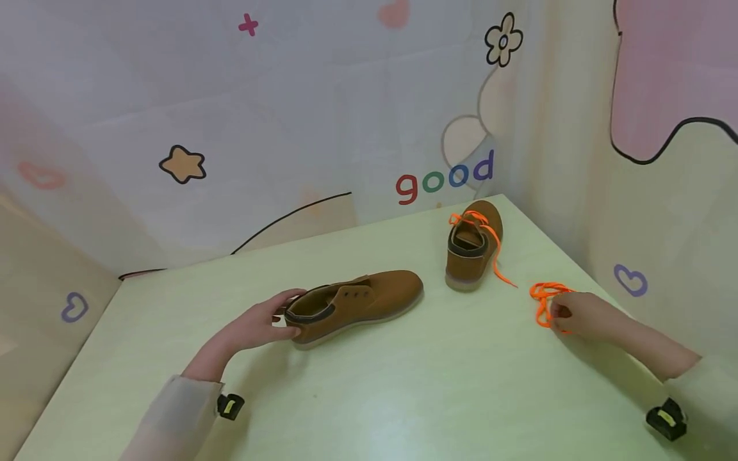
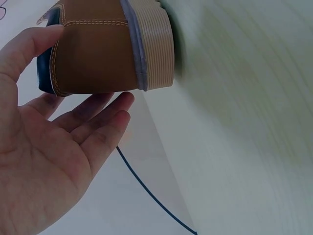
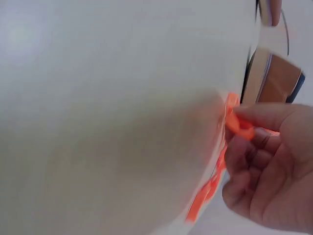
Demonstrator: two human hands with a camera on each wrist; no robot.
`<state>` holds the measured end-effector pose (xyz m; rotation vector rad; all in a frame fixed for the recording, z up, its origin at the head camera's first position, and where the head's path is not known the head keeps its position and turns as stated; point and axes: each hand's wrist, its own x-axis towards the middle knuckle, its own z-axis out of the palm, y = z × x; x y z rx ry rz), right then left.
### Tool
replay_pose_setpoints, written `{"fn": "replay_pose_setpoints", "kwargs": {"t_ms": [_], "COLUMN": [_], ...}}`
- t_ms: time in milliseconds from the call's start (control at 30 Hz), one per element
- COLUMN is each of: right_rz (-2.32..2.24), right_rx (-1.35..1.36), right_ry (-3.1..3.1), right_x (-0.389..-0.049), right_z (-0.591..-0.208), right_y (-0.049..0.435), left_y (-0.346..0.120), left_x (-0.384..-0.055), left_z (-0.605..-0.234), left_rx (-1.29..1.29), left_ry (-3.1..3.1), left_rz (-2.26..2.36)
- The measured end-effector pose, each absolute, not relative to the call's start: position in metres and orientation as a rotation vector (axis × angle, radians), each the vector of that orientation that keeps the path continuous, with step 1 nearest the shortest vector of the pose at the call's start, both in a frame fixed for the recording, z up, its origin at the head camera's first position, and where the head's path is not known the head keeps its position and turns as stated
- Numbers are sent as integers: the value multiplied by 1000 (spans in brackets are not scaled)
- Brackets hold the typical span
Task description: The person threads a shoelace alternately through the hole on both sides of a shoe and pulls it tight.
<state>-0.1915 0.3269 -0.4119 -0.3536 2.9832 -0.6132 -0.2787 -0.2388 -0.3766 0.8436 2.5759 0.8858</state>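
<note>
A brown leather shoe with no lace in its visible eyelets lies at mid-table, toe to the right. My left hand holds it around the heel, thumb on the near side. In the left wrist view, the thumb touches the dark collar of the shoe and the fingers reach along the other side. To the right, a loose orange shoelace lies bunched on the table. My right hand pinches part of it. The pinched loop of shoelace shows between thumb and fingers in the right wrist view.
A second brown shoe stands near the table's back right corner, toe away from me. An orange lace is threaded in it, one end trailing onto the table. Printed curtains border the back and sides.
</note>
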Motion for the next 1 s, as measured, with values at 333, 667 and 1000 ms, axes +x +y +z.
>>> {"fn": "replay_pose_setpoints", "kwargs": {"t_ms": [333, 667, 1000], "right_rz": [-861, -666, -542], "right_rx": [-839, -609, -376], "right_ry": [2637, 2889, 2974], "right_x": [-182, -206, -214], "right_z": [-404, -391, -400], "right_y": [241, 226, 198], "left_y": [-238, -231, -195], "left_x": [-277, -277, -264], "left_z": [-378, -353, -342], "left_rx": [856, 782, 902], "left_ry": [2596, 2655, 2752], "left_rz": [855, 753, 741]}}
